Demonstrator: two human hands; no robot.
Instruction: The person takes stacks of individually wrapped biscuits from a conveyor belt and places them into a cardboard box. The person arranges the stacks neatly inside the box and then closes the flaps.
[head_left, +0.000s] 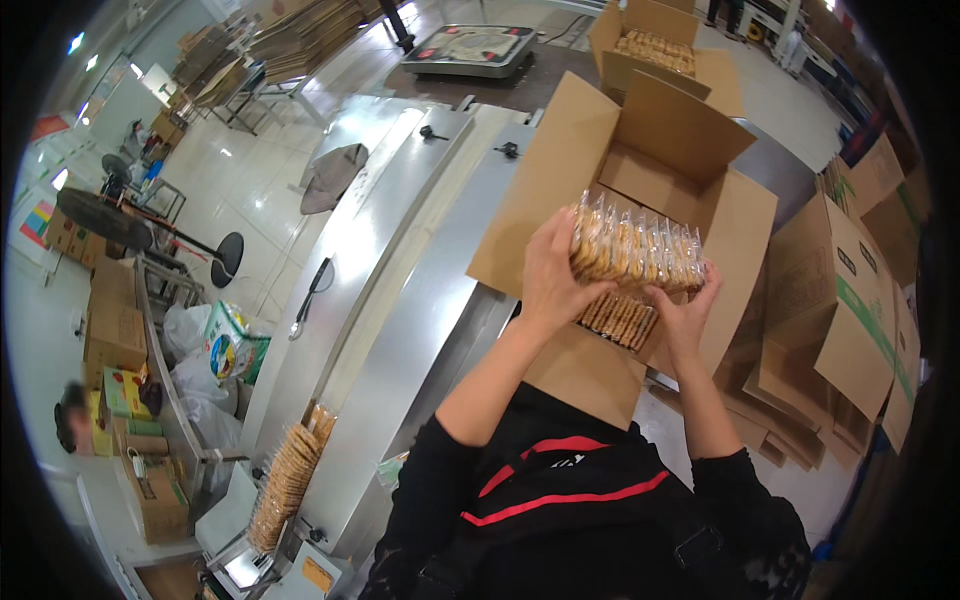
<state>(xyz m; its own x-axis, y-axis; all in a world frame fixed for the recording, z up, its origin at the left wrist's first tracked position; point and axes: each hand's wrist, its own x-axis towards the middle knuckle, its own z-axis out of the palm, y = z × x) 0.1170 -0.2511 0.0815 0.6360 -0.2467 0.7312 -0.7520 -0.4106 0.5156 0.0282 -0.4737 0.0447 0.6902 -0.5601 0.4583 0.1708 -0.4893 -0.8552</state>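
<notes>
Between my two hands is a row of clear-wrapped biscuits (637, 244), standing on edge side by side. My left hand (553, 274) presses on the row's left end, and my right hand (686, 304) grips its right end. The row is above an open cardboard box (660, 172) whose flaps are spread outward. Below my hands, another row of wrapped biscuits (619, 319) lies inside the near part of the box. The box's far part shows bare cardboard. How high the held row is over the packed one is hard to tell.
Left of me runs a steel conveyor (375, 300) carrying a long row of wrapped biscuits (289, 480). A cap (334, 178) lies on its edge. Behind stand a platform scale (471, 51) and another filled box (656, 52). Flattened cartons (832, 300) lean at the right.
</notes>
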